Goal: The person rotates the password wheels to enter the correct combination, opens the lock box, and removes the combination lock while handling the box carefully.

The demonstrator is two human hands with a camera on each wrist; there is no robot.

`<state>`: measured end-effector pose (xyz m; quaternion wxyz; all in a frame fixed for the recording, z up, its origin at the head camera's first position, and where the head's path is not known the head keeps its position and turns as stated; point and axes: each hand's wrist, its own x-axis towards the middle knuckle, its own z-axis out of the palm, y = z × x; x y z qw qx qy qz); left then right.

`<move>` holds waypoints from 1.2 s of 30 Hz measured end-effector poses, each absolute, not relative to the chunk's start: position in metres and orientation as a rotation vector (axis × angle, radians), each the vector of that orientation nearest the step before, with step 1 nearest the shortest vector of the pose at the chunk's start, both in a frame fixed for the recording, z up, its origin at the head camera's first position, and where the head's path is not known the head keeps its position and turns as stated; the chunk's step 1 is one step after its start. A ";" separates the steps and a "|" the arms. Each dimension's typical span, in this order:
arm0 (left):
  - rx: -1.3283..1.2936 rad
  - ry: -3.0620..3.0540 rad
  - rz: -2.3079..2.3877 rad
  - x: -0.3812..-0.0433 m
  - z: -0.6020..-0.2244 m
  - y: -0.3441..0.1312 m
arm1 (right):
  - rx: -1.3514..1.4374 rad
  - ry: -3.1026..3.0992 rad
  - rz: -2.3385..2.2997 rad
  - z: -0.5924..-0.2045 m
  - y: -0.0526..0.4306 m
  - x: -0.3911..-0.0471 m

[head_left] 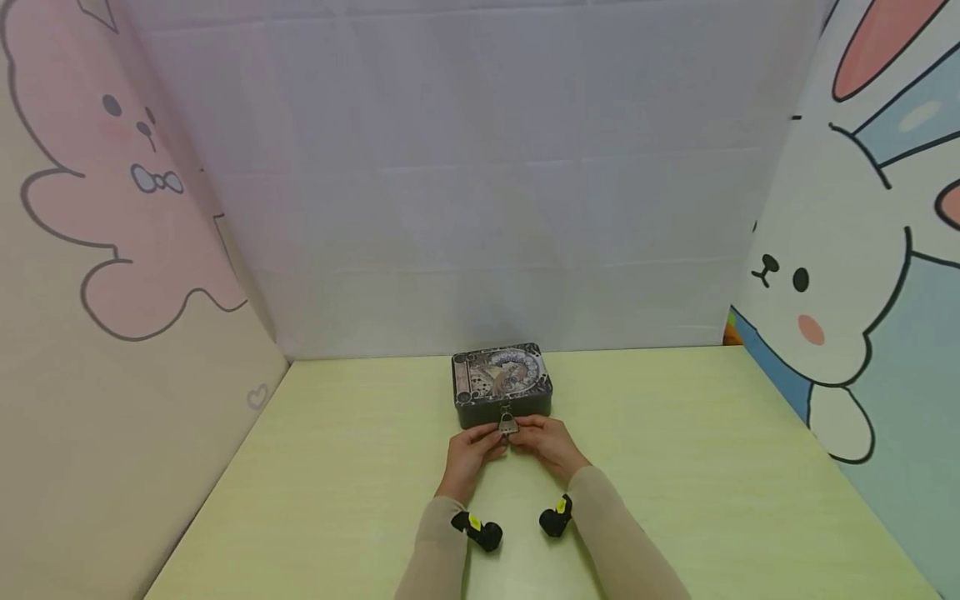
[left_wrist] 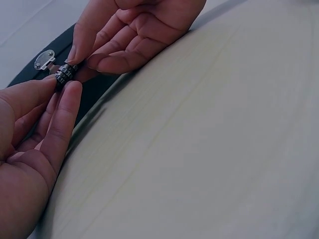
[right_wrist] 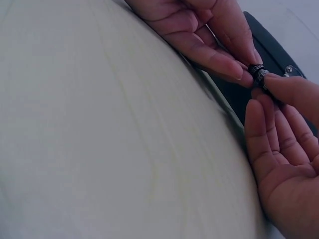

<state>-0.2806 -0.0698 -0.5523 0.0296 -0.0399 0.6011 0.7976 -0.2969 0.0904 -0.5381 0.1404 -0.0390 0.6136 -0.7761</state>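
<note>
A small dark tin box [head_left: 483,413] with an ornate printed lid sits toward the back of the table, its lid down. From the metal clasp [left_wrist: 45,59] on its front hangs a combination padlock [head_left: 508,426] with rows of marked dials. My left hand [head_left: 468,458] pinches one end of the padlock between thumb and fingers. At the other end, my right hand [head_left: 551,443] pinches it likewise, thumb against the dials [right_wrist: 260,74]. Both hands are close together in front of the box, and their fingertips partly cover the lock.
The pale yellow-green table [head_left: 337,483] extends around the box and arms. Behind it hangs a white cloth backdrop [head_left: 480,183]. Side panels with a pink cartoon figure [head_left: 142,225] and a white rabbit [head_left: 832,317] flank the table. Black wrist cameras [head_left: 489,536] sit on both sleeves.
</note>
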 end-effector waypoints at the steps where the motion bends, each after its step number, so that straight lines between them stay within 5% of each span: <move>1: -0.125 1.853 2.460 -0.281 -0.552 -0.070 | -0.108 1.772 -2.241 -0.538 0.091 -0.297; 36: -0.096 1.837 2.468 -0.286 -0.558 -0.071 | -0.046 1.823 -2.227 -0.541 0.088 -0.301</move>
